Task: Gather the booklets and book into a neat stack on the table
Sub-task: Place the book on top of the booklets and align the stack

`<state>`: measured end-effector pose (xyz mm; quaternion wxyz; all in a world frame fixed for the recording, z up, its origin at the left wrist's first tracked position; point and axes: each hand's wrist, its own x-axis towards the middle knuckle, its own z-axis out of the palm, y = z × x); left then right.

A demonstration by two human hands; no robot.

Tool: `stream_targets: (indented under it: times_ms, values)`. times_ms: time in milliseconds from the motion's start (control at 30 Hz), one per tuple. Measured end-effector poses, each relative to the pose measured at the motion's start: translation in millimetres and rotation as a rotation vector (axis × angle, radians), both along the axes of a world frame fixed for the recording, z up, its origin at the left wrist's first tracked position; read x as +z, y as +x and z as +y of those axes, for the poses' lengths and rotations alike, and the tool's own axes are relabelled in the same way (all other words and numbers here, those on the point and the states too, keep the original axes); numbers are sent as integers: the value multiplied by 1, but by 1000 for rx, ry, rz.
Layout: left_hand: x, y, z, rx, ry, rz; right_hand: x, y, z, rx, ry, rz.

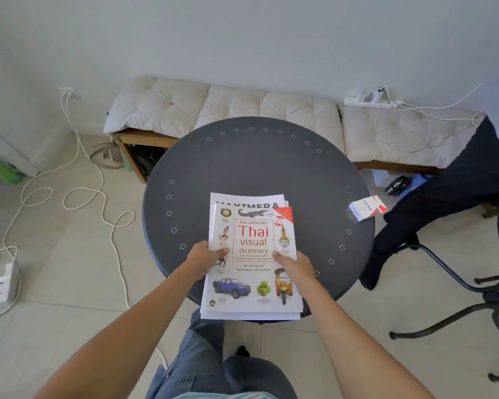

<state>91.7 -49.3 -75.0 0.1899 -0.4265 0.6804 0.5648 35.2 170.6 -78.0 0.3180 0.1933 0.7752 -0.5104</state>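
A round dark grey table (257, 162) carries a stack at its near edge, and the near end of the stack overhangs the rim toward the person. On top lies the book (252, 254), its white cover reading "the ultimate Thai visual dictionary" in red and grey, with "Ian Fereday & Rattanaporn Pimsuwan" below and a red corner flash marked "AUDIO". Small pictures ring the title: a crocodile, a blue pickup, green apples, a tuk-tuk. Under it sit the booklets (247, 198), their far edge showing black capitals that look like "MAXIMERA", partly covered. The left hand (203, 257) clasps the stack's left edge, thumb on the cover; the right hand (296, 267) grips the right edge the same way, thumb pressed near the word "dictionary". At the table's right rim lies a small white and red box (368, 208) printed "VESS". A cushioned bench (228, 106) stands beyond the table.
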Motion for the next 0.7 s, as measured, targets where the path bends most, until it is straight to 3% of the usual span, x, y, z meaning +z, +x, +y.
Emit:
stream_targets:
  times_ms: [267,700]
  values:
    - [27,-27,-11,29,-94,191,34,-41,-2,115,-84,30]
    - [70,-61,-36,-36,-307,521,76,-72,-42,134,79,486]
